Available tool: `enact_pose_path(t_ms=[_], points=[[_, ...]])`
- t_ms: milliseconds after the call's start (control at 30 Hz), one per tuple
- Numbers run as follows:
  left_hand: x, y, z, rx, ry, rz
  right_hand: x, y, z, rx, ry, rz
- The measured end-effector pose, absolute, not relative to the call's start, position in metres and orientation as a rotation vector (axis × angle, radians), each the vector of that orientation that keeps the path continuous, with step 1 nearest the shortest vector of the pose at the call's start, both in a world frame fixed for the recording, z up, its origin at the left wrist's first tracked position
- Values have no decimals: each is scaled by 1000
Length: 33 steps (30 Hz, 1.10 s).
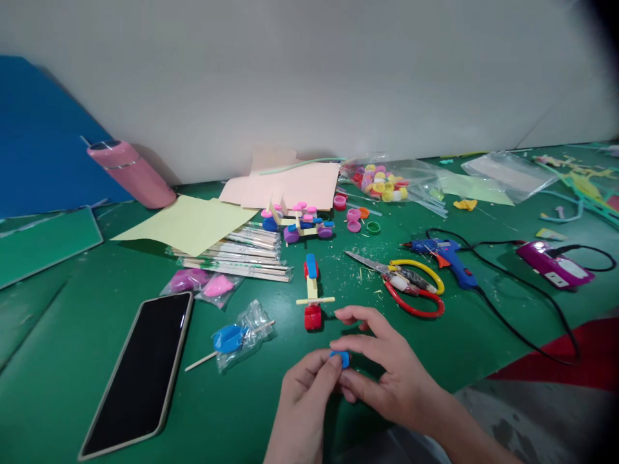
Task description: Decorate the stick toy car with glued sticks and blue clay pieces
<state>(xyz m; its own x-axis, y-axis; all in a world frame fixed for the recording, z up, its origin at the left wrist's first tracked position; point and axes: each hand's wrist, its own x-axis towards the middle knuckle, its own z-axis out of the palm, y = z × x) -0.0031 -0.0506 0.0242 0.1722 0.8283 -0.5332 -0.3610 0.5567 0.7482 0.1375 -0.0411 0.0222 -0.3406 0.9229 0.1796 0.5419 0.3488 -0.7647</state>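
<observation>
A small flat piece of blue clay (340, 358) is pinched between the thumb and fingers of my left hand (309, 393). My right hand (387, 361) curves around the same piece from the right, its thumb and one finger at the clay's edges and the index finger raised. Just beyond my hands stands a small toy vehicle (313, 283) of wooden sticks, with red wheels and a blue clay seat. To the left, an opened plastic wrapper holds a lump of blue clay (229, 338), with a thin stick (200, 362) lying through it.
Scissors (411, 283), a blue glue gun (445, 254) and a purple power strip (554, 264) with black cords lie right. A phone (138, 374) is at left. Behind are stick bundles (236, 254), finished toy vehicles (300, 222), bottle caps (382, 183) and a pink tumbler (133, 174).
</observation>
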Motion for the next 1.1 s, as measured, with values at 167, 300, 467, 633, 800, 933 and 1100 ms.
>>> enact_pose_path(t_ms=[167,300,467,633,800,933,1100], points=[[-3,-51,25,463,1056,921,137,-40,22,-1263,-2008,808],[-1,-51,25,411,1032,927,139,-40,23,-1249,-1992,840],[-1,-51,23,354,1038,956,142,-42,28,-1228,-1994,902],[-2,-51,23,393,1043,947,141,-43,36,-1190,-1999,930],[-4,-53,22,398,1031,940,140,-42,37,-1173,-1983,961],[-4,-54,21,397,1016,944,141,-43,34,-1138,-1944,1028],[-4,-54,22,355,986,947,140,-43,32,-1126,-1905,1064]])
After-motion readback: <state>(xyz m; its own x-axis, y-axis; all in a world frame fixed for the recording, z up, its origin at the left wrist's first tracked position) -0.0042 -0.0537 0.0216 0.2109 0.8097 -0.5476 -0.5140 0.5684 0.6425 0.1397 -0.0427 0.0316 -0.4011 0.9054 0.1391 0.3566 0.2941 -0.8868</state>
